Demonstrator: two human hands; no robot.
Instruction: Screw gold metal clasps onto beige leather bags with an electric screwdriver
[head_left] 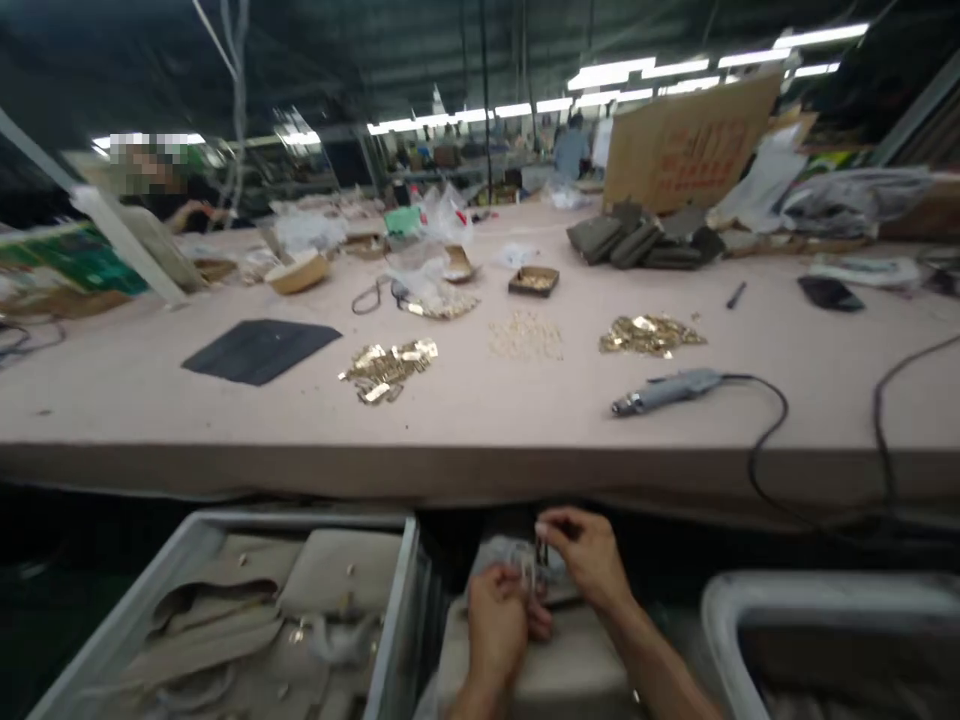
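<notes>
Below the table's front edge, my left hand [496, 622] is closed around a small, pale, shiny metal fitting [528, 568]. Beside it, my right hand [589, 555] pinches a small, dark-looking metal piece [541, 548] between thumb and fingertips. Blur hides the exact shape of both pieces. A beige-grey bag [570, 655] lies under my hands, with greyish, crumpled wrapping at its far end. On the table ahead are two piles of gold-coloured metal fittings, a left pile [388, 370] and a right pile [649, 336], and a scatter of tiny pale parts [525, 336] between them.
A corded electric screwdriver [667, 391] lies near the table's front edge. A dark sheet [262, 350] is at the left. A grey crate [409, 570] of beige bags stands left of me, another bin [724, 610] right. Cardboard [690, 145] and a co-worker [176, 195] are farther back.
</notes>
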